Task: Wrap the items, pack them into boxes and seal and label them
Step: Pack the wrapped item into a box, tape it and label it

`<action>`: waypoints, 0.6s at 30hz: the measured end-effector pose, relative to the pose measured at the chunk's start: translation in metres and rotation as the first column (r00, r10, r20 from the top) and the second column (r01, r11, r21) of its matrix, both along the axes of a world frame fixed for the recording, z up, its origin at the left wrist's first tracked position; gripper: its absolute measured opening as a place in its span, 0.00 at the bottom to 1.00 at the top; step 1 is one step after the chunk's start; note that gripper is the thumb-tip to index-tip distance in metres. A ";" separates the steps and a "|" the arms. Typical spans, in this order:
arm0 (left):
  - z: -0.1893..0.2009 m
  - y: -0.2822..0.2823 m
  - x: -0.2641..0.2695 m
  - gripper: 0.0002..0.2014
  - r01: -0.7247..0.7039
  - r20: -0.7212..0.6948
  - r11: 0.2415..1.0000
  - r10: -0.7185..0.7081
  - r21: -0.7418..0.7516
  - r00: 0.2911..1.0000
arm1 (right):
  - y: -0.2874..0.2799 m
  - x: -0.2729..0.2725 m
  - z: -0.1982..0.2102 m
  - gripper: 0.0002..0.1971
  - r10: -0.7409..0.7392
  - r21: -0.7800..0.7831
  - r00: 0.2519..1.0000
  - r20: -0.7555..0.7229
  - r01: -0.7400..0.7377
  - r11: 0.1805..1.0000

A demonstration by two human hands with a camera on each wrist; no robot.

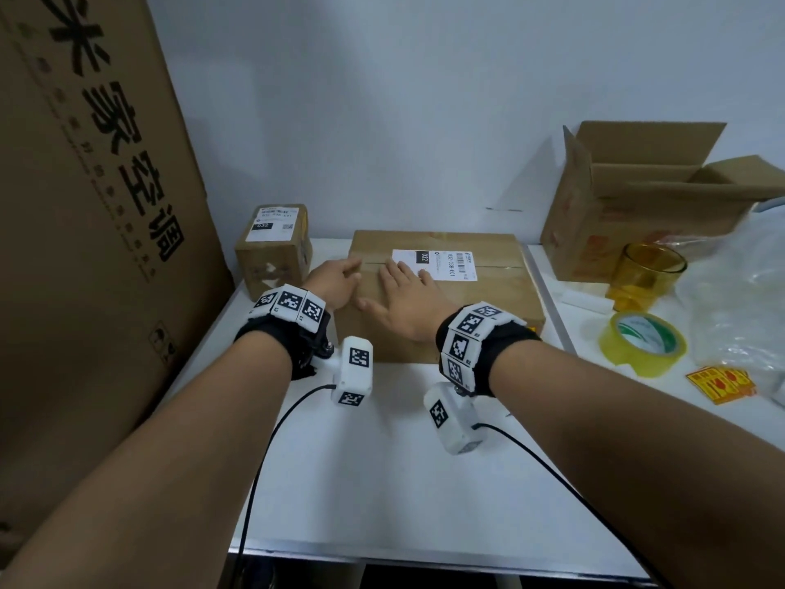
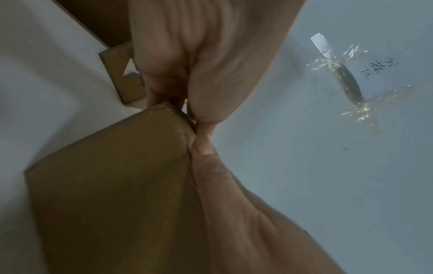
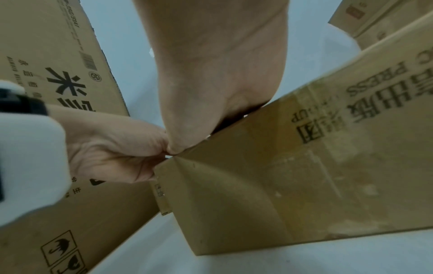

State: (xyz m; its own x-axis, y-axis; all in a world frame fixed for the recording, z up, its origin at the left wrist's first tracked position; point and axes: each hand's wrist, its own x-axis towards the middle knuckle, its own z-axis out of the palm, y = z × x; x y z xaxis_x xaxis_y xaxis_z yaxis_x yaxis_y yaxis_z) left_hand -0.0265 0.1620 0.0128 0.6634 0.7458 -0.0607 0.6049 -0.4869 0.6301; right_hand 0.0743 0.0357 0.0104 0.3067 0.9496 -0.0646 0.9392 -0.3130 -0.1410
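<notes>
A closed brown cardboard box [image 1: 467,299] [image 2: 112,185] [image 3: 281,176] lies in the middle of the white table [image 1: 382,482]. A white shipping label [image 1: 441,263] is stuck on its top. My left hand [image 1: 340,278] [image 2: 194,126] [image 3: 112,148] grips the box's left top edge, thumb along the edge and fingers curled at the corner. My right hand [image 1: 403,291] [image 3: 218,83] lies flat on the box top, its fingertips reaching the label's near edge.
A small labelled box [image 1: 274,244] [image 2: 124,77] stands at the back left beside a tall printed carton [image 1: 85,206] [image 3: 46,46]. To the right are an open carton [image 1: 637,206], an amber glass [image 1: 645,274], a tape roll [image 1: 641,342], yellow stickers [image 1: 722,382] and a plastic bag [image 1: 743,291].
</notes>
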 end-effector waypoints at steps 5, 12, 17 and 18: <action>-0.002 -0.006 -0.002 0.22 -0.022 0.005 1.000 0.022 0.001 1.000 | -0.020 0.017 0.001 0.40 -0.017 -0.007 1.000 -0.002 0.017 1.000; -0.004 -0.012 0.003 0.20 0.006 -0.100 0.980 0.015 0.201 0.995 | -0.065 0.052 0.002 0.41 -0.125 0.002 0.992 -0.011 0.125 0.992; 0.015 -0.040 0.021 0.22 0.128 -0.228 0.909 -0.038 0.397 0.973 | -0.091 0.072 0.005 0.48 -0.297 0.039 0.955 0.022 0.296 0.954; 0.018 -0.051 0.028 0.26 0.231 -0.269 0.887 -0.127 0.400 0.955 | -0.096 0.075 0.005 0.51 -0.364 0.041 0.931 -0.017 0.364 0.930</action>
